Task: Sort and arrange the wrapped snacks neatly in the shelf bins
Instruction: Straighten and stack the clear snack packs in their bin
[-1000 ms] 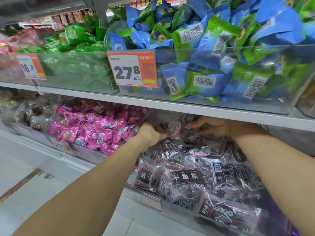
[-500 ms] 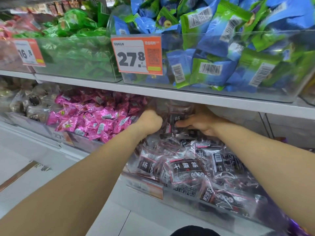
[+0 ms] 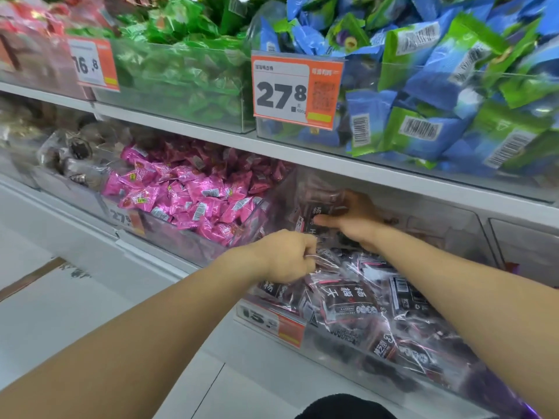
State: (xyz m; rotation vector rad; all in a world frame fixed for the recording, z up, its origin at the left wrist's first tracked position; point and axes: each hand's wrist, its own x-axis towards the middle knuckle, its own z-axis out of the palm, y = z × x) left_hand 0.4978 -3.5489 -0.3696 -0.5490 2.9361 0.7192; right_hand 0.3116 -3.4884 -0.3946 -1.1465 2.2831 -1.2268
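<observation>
1. Head view looks down at two bare arms reaching into a clear bin on the lower shelf, filled with dark wrapped snacks in clear film with white characters.
2. Left hand sits at the near left part of that bin, its fingers curled and pinching the crinkled clear film of one dark packet at the top of the pile.
3. Right hand is deeper in the bin, under the edge of the upper shelf; its thumb points left across a dark packet standing at the back, and the other fingers curl behind it, so it grips that packet.
4. Just left of the dark bin, a neighbouring bin holds pink wrapped candies, and further left lie grey-wrapped pieces, blurred.
5. On the upper shelf, a bin of green packets stands beside a bin of blue-and-green packets with barcodes.
6. An orange price tag reading 27.8 hangs on the blue bin's front; another tag reads 16.8.
7. A further orange tag hangs on the front of the dark bin, its digits blurred.
</observation>
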